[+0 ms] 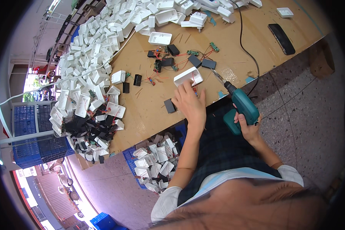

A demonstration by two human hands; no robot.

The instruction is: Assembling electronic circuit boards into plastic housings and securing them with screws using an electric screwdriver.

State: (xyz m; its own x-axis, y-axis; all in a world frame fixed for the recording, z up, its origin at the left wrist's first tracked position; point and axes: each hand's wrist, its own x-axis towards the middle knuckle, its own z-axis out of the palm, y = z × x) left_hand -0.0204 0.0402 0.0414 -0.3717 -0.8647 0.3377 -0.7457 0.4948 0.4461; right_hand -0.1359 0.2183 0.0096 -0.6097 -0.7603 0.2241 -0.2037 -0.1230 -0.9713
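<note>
My right hand [250,126] is wrapped round the grip of a green power drill [244,106]. Its bit points up and left over the table's near edge, close to a black rectangular block [208,63] and apart from the white case. The fingertips of my left hand [191,103] hold a shallow white plastic case [193,76] by its near side. That case lies open side up, and its inside is partly covered by my fingers. Just left of my left hand is another black block [170,105]. Wired green circuit boards [214,46] and more black blocks lie farther off.
A large heap of white plastic cases [99,50] covers the table's far left. Black blocks and wires [86,130] are piled at its near end. A blue crate [129,163] of cases stands below the table. A phone [281,39] and a black cable [253,57] lie right.
</note>
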